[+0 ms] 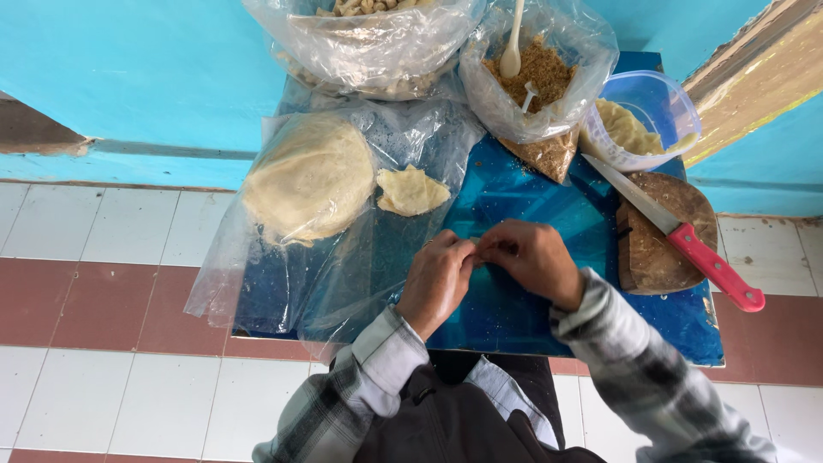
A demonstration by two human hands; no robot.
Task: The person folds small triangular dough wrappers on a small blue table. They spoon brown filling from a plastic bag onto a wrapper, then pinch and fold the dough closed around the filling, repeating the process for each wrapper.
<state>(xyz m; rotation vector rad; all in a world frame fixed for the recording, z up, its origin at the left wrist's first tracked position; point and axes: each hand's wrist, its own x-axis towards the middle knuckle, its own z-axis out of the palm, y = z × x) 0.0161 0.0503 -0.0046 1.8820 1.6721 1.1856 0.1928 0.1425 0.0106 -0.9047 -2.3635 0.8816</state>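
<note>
My left hand (435, 279) and my right hand (531, 257) meet fingertip to fingertip over the blue table (514, 317), pinching something small that the fingers hide. A small flat piece of pale dough (411, 190) lies just beyond them on clear plastic. A large round mound of dough (310, 177) sits inside a clear plastic bag to the left. A bag of brown crumbs (536, 77) with a white spoon (512, 47) stands at the back.
A knife with a pink handle (686, 240) rests across a round wooden board (664, 231) at the right. A clear plastic tub (647, 116) holds pale dough. Another bag (369, 39) of pale pieces is at the back. Tiled floor surrounds the table.
</note>
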